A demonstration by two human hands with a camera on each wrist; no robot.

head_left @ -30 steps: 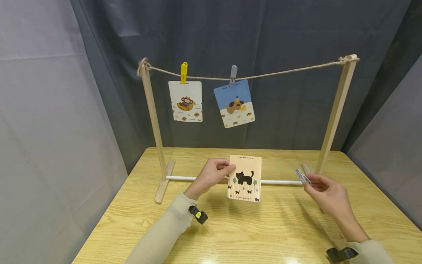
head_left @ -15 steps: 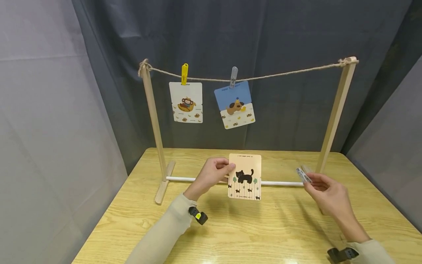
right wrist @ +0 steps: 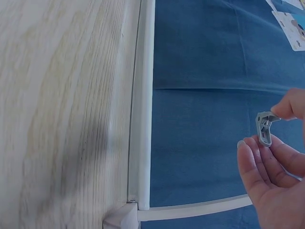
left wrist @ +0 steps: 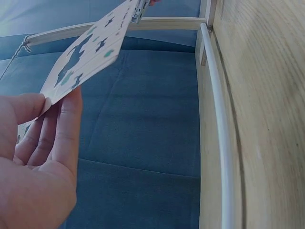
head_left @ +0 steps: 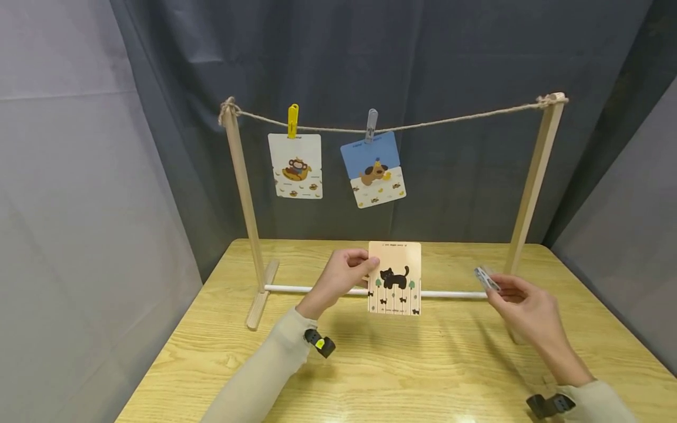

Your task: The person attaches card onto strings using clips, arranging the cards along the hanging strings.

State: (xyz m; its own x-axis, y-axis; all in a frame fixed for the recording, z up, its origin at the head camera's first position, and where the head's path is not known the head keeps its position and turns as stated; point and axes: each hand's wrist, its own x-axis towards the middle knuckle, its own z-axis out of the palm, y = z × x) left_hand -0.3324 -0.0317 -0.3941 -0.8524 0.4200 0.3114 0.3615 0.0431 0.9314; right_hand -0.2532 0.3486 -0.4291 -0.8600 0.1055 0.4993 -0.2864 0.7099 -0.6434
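Between thumb and fingers, my left hand (head_left: pixel 341 279) pinches the left edge of a cream card (head_left: pixel 394 299) printed with a black cat. The card is held up over the table, below the string. At the right, my right hand (head_left: pixel 529 308) pinches a grey clothespin (head_left: pixel 487 279) by its end, also seen in the right wrist view as a clothespin (right wrist: pixel 263 128). On the string (head_left: pixel 449 120) hang two cards: a white monkey card (head_left: pixel 296 150) under a yellow clothespin (head_left: pixel 293 121), and a tilted blue-and-cream dog card (head_left: pixel 370 155) under a grey clothespin (head_left: pixel 371 125).
Two wooden posts, left post (head_left: pixel 243 194) and right post (head_left: pixel 535 185), carry the string. A white rod (head_left: pixel 455 294) joins them low above the wooden table (head_left: pixel 381 376). A dark curtain (head_left: pixel 449 182) hangs behind, with grey cloth (head_left: pixel 90 205) at the left.
The cat card in my left hand has risen slightly. My right hand keeps its pinch on the clothespin, almost unmoved. The view has shifted a little.
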